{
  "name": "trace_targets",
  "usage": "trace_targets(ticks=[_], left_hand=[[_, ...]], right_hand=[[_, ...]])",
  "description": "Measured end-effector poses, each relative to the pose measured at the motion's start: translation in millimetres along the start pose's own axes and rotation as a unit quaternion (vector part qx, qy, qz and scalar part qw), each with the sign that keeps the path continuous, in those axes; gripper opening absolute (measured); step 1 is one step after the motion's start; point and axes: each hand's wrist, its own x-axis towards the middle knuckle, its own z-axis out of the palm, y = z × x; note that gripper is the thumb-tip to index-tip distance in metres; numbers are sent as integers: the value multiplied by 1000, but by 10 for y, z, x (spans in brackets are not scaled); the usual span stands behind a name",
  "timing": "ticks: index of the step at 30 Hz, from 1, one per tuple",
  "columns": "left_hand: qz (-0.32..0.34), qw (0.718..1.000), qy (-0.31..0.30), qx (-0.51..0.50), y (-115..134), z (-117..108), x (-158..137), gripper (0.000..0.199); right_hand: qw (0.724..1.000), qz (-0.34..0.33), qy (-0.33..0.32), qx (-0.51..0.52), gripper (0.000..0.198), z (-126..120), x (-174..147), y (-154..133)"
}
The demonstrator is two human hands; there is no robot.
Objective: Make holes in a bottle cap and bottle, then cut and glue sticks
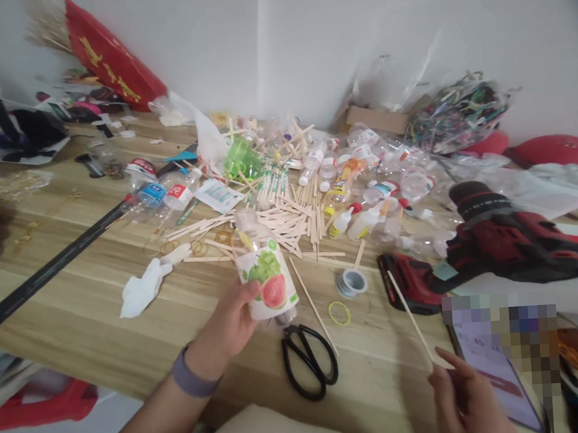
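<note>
My left hand [233, 318] grips a clear plastic bottle [266, 273] whose label shows a guava and grapes. It is tilted above the table, its lower end over the blades of the black-handled scissors [311, 365]. In my right hand [466, 395], a thin wooden stick [410, 317] is pinched between thumb and fingers and points up and to the left. Another thin stick [314, 306] lies on the table beside the scissors. Between my hands are a yellow-green rubber band [339, 313] and a small spool of wire [350, 282].
Flat wooden craft sticks [280, 227] lie piled in the middle, with several plastic bottles [363, 150] and glue bottles [365, 223] behind. A red and black power drill [505, 236] stands at the right, near a tablet [494, 367]. A dark pole [57, 263] crosses the left; crumpled tissue [144, 287] lies nearby.
</note>
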Motion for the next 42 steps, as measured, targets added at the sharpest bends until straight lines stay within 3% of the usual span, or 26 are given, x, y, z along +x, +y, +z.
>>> trace_targets(ticks=[3,5,7,9,10,12,14,17,19,21,25,27,30,32,36,39,41,42], left_hand=[[-52,997,-55,-30,-80,-31,-32,47],[-88,990,-96,-58,-100,-49,-65,46],[-126,979,-136,-86,-118,-79,-108,48],[-147,970,-166,-99,-164,-122,-156,54],[-153,966,-183,-98,-202,-146,-182,57],[-162,960,-215,-79,-298,-185,-230,59],[-153,960,-232,-43,-393,-192,-268,58],[-106,973,-199,50,-468,-140,-304,61],[-74,975,-173,121,-462,-92,-316,70],[-39,970,-156,184,-431,-58,-323,72],[-13,954,-94,285,-349,-33,-343,68],[6,937,-30,349,-301,-29,-374,64],[44,899,44,433,-214,-28,-467,54],[50,887,61,454,-155,-26,-561,45],[40,886,-8,463,-48,-11,-796,27],[70,907,-36,413,64,-42,-947,28],[143,939,41,309,177,-138,-1021,41],[177,948,76,252,240,-218,-1060,38]], right_hand=[[998,-31,46,-35,44,180,-87,-135],[990,-127,52,-28,42,265,-79,-217],[981,-184,66,-16,43,268,-35,-310],[978,-188,84,18,44,205,14,-456],[978,-186,71,67,43,165,34,-556],[971,-159,-44,175,38,108,54,-802],[925,-129,-189,304,47,108,59,-1073],[782,-63,-378,491,64,181,72,-1411],[738,2,-431,520,64,224,106,-1549],[749,14,-423,511,60,246,168,-1629],[877,-89,-254,398,63,314,350,-1752],[910,-135,-174,351,66,397,446,-1834],[914,-157,-145,346,75,567,579,-1960],[913,-160,-146,347,80,690,657,-2026],[910,-173,-163,340,83,914,761,-2081],[905,-191,-178,335,79,1018,788,-2075],[904,-201,-178,333,80,1045,791,-2066],[904,-204,-175,333,81,1049,789,-2062]])
